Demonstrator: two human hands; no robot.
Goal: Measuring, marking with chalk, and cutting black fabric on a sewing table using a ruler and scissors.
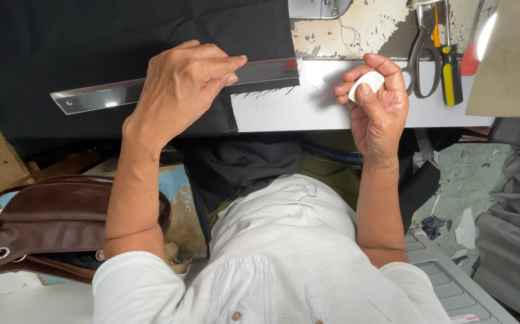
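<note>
— What did the fingers (227, 69) of the left hand (179, 90) do?
— They lay flat, pressing the clear ruler (122, 93) onto black cloth (92, 42) on the bench (308, 105). The ruler looked stiff and slick; the cloth looked soft and likely to creep.
— And the right hand (380, 108)?
— It pinched a white chalk piece (366, 83), probably brittle, best held by its edges.
— Any containers?
— A brown leather bag (50, 225), its contents hidden.

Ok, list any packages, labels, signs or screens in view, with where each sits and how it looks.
No packages, signs or screens.
Red mark: small, at the right end of the clear ruler under the left hand.
White label: small strip with red, on the grey tray, bottom right.
</note>
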